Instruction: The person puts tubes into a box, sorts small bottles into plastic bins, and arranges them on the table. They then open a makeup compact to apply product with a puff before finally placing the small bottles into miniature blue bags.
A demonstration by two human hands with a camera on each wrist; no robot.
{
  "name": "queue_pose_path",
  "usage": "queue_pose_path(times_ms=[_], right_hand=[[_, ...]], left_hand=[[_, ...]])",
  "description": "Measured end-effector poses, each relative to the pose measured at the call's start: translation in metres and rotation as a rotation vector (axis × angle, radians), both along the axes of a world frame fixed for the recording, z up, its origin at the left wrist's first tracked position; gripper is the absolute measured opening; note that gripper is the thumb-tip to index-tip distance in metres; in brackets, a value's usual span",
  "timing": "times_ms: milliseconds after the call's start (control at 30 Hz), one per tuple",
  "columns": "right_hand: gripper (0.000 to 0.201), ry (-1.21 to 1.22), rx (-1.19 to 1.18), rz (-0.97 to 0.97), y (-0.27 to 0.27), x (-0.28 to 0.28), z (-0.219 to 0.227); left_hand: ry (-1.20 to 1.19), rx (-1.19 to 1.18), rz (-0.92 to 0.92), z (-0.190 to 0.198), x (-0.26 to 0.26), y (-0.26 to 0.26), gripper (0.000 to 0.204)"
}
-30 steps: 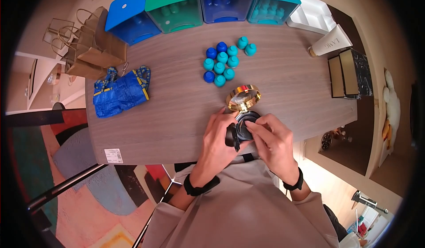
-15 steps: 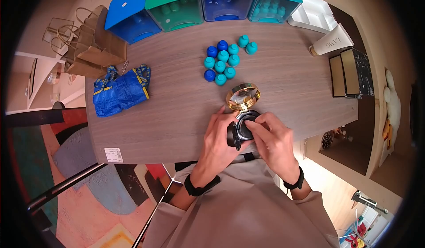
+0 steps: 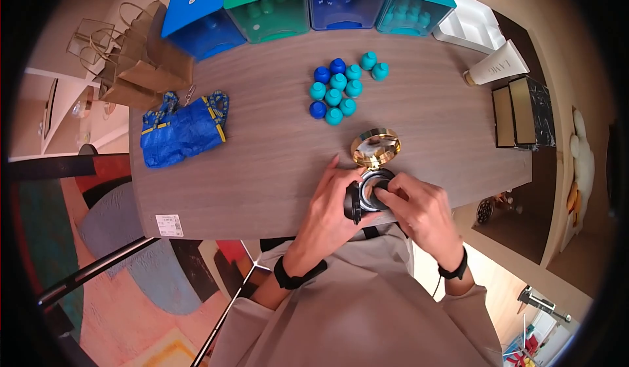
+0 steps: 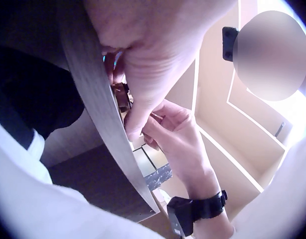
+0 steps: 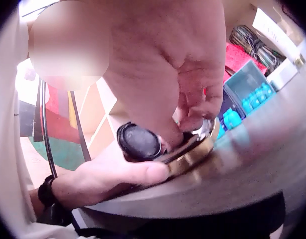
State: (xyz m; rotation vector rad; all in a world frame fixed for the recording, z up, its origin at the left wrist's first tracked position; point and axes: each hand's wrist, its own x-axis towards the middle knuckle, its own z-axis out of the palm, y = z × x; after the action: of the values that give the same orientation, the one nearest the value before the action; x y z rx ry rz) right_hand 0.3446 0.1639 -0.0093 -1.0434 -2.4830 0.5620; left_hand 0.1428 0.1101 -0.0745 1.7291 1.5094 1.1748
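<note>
My left hand [image 3: 331, 203] grips a gold cushion compact [image 3: 375, 149] from its left side, near the table's front edge. The round mirrored lid stands raised at the far side, and a black inner lid [image 5: 139, 142] is flipped out toward the left. My right hand [image 3: 422, 210] reaches into the compact from the right, thumb and fingertips pinching a dark round puff [image 3: 382, 182] over the pale pan. Most of the puff is hidden behind the fingers. In the left wrist view, the left hand [image 4: 148, 64] largely covers the compact, with the right hand [image 4: 175, 142] below it.
Several teal and dark blue bottles [image 3: 333, 97] stand mid-table. Coloured bins [image 3: 268, 13] line the back, with a white tray [image 3: 468, 26] and cream tube [image 3: 501, 64] at right. A blue bag [image 3: 183, 134] and paper bags [image 3: 154, 59] sit left; black-and-gold boxes [image 3: 521, 113] stand right.
The compact and both hands appear slightly further right, as the whole view shifts. My right fingers have moved toward the compact's right side, and more of its pale inside shows.
</note>
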Motion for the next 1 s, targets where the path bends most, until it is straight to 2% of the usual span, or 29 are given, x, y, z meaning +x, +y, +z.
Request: queue_pose_path(times_ms=[133, 300, 400, 733, 833, 900, 933, 1000], right_hand=[[0.027, -0.079, 0.092, 0.077, 0.008, 0.003, 0.018], [0.018, -0.126, 0.190, 0.248, 0.015, -0.007, 0.001], [0.016, -0.178, 0.198, 0.274, 0.018, -0.003, 0.006], [0.014, -0.310, 0.193, 0.168, 0.007, -0.006, 0.017], [0.014, -0.267, 0.154, 0.122, 0.006, -0.004, 0.015], [0.019, -0.089, 0.065, 0.027, 0.002, 0.000, 0.011], [0.019, -0.089, 0.065, 0.032, -0.001, -0.001, 0.008], [0.026, 0.208, -0.112, -0.196, -0.011, -0.002, 0.004]], left_hand=[[-0.031, 0.020, -0.022, -0.001, -0.002, 0.005, 0.076], [-0.015, -0.011, -0.006, 0.001, -0.002, 0.004, 0.075], [-0.069, -0.034, 0.000, 0.002, -0.001, 0.003, 0.074], [-0.080, -0.013, -0.007, -0.001, 0.001, 0.003, 0.074], [-0.062, -0.018, -0.008, 0.000, 0.001, 0.002, 0.075], [-0.048, -0.026, 0.007, -0.002, 0.000, 0.001, 0.077], [-0.057, -0.003, -0.020, -0.004, -0.001, 0.000, 0.082], [-0.067, 0.017, -0.042, -0.003, -0.001, -0.001, 0.087]])
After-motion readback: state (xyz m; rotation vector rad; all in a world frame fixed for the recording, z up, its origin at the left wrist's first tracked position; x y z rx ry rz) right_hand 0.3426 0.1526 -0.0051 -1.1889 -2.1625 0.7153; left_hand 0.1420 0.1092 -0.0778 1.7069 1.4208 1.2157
